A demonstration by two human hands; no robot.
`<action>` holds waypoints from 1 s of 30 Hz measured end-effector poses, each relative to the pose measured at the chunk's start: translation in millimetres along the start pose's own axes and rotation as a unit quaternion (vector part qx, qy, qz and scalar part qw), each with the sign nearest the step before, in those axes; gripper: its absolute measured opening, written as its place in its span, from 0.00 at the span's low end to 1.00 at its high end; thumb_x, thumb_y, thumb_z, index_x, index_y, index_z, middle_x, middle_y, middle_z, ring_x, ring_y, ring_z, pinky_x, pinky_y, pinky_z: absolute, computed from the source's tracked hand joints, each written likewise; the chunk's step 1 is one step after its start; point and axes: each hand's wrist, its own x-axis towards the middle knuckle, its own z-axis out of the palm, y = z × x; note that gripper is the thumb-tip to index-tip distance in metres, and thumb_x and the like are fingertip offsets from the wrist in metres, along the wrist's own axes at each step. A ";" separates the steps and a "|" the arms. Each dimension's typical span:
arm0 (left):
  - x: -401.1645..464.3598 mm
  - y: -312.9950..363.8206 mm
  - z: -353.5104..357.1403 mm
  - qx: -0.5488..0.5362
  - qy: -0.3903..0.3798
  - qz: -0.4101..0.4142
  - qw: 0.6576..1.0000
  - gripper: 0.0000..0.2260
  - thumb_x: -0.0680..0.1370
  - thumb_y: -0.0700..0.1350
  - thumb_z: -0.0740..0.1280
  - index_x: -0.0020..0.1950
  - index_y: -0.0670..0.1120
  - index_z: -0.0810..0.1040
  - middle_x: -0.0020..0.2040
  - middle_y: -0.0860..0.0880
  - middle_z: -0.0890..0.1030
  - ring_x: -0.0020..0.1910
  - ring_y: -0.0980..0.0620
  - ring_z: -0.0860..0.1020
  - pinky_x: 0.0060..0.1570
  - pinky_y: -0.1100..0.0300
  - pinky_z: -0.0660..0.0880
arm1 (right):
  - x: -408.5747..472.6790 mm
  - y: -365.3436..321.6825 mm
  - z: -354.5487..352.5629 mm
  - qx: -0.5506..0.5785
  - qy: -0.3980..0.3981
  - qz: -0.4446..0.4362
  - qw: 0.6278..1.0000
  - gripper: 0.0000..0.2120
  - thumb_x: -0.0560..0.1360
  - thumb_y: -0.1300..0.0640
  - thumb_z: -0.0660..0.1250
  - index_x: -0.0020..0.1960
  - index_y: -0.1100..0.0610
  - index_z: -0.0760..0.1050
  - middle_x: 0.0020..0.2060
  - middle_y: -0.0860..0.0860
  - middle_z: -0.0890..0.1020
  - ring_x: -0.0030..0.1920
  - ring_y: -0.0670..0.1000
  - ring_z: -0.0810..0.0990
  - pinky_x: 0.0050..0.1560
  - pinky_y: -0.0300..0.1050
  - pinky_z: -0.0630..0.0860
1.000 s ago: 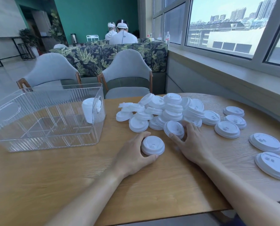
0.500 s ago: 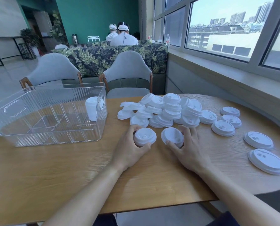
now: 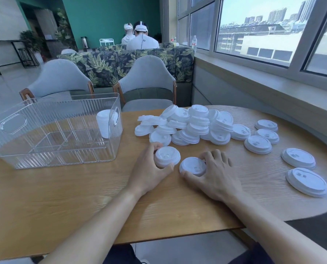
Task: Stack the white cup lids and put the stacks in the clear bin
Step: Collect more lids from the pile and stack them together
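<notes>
Left hand (image 3: 147,172) grips a short stack of lids (image 3: 167,156), right hand (image 3: 216,174) pinches one lid (image 3: 192,166), both on the table (image 3: 63,197) near the pile (image 3: 187,126); bin (image 3: 50,130) sits left.

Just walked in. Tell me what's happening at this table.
A person is sorting white plastic cup lids on a wooden table. The left hand grips a short stack of lids; the right hand grips a single lid right beside it. A loose pile of lids lies behind them. The clear ribbed plastic bin holds one tall white stack so far.
</notes>
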 end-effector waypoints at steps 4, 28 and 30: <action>-0.8 0.8 0.5 0.003 -0.002 0.000 1.000 0.30 0.68 0.58 0.75 0.67 0.53 0.72 0.62 0.60 0.77 0.61 0.59 0.77 0.61 0.54 0.76 | 0.7 5.6 -2.0 0.056 -0.022 -0.016 0.998 0.38 0.64 0.20 0.59 0.63 0.44 0.69 0.58 0.42 0.69 0.64 0.46 0.65 0.68 0.46 0.64; -10.4 27.3 22.1 -0.047 0.012 0.043 0.998 0.27 0.68 0.56 0.77 0.63 0.58 0.72 0.60 0.63 0.78 0.60 0.58 0.78 0.57 0.51 0.79 | -4.3 12.6 -7.6 0.146 -0.055 -0.101 0.983 0.37 0.65 0.27 0.69 0.69 0.43 0.67 0.58 0.36 0.73 0.63 0.42 0.68 0.66 0.44 0.70; -10.9 29.4 25.5 -0.051 0.008 0.047 0.998 0.26 0.68 0.54 0.78 0.63 0.58 0.72 0.60 0.63 0.78 0.59 0.58 0.78 0.57 0.52 0.78 | -3.7 14.0 -6.9 0.172 -0.058 -0.096 0.979 0.38 0.64 0.29 0.70 0.70 0.44 0.68 0.59 0.37 0.73 0.64 0.43 0.69 0.66 0.46 0.70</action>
